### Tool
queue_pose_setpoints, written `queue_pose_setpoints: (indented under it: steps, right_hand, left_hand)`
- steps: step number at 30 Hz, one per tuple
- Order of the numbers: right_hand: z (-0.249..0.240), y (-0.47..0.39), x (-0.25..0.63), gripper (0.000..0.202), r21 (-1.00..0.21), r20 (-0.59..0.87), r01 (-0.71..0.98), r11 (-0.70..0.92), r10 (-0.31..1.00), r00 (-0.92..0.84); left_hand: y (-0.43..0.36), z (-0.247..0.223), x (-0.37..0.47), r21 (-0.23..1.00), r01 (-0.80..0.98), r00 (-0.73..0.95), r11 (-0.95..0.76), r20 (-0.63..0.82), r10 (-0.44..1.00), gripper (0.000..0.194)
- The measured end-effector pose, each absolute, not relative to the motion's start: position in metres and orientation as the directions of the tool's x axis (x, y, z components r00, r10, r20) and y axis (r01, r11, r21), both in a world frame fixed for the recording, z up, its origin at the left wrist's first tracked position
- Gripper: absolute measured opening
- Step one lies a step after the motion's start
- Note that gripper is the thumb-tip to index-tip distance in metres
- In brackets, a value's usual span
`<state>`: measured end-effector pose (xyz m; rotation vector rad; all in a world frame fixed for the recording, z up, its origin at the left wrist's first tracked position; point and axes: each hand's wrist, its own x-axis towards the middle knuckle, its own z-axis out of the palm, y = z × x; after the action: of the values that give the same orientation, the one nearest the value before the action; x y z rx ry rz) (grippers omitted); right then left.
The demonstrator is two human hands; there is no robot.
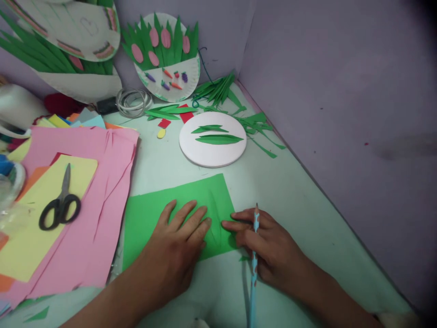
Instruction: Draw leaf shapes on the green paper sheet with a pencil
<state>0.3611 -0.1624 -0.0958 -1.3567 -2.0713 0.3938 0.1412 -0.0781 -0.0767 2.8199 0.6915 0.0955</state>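
Green paper [191, 200] lies flat on the pale surface [290, 191] at lower centre of the frame. The left hand [180, 246] rests open on it, palm down with fingers spread, pinning the sheet. The right hand [262, 241] is closed around a blue pencil [254, 264], whose tip points up the frame just past the sheet's right edge; that hand's forefinger touches the same edge.

Above the sheet sits a white paper plate [211, 157] carrying two cut green leaf shapes [218, 139]. Loose green strips [252, 123] litter the upper centre, near the wall. Black-handled scissors [59, 205] lie on a yellow sheet [44, 218] atop pink sheets [102, 205] at left, well apart from both hands.

Risks, as I judge them: the sheet already shows slight creases beside the left fingers, so sideways pressure could buckle it further and distort any drawn line. Only one hand pins the paper, so a firm pencil stroke near the free right edge could drag or swivel it. The pencil is held along the hand, not in a writing grip, so it could slip while being re-gripped.
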Motion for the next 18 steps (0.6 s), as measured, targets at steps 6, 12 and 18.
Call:
queue_pose_setpoints:
  steps: [6, 12, 18]
  right_hand:
    - [-0.092, -0.161, 0.361, 0.033, -0.527, 0.31, 0.73, 0.435, 0.898, -0.312]
    - [-0.094, -0.16, 0.361, 0.033, -0.53, 0.349, 0.717, 0.453, 0.887, -0.303]
    - [-0.096, -0.161, 0.36, 0.034, -0.54, 0.346, 0.717, 0.441, 0.893, -0.288]
  left_hand:
    - [-0.08, -0.072, 0.156, 0.251, 0.408, 0.912, -0.878, -0.056, 0.407, 0.061]
    - [-0.075, -0.07, 0.153, 0.244, 0.435, 0.9, -0.867, -0.101, 0.424, 0.052]
    - [-0.075, -0.072, 0.142, 0.276, 0.448, 0.891, -0.85, -0.063, 0.449, 0.044]
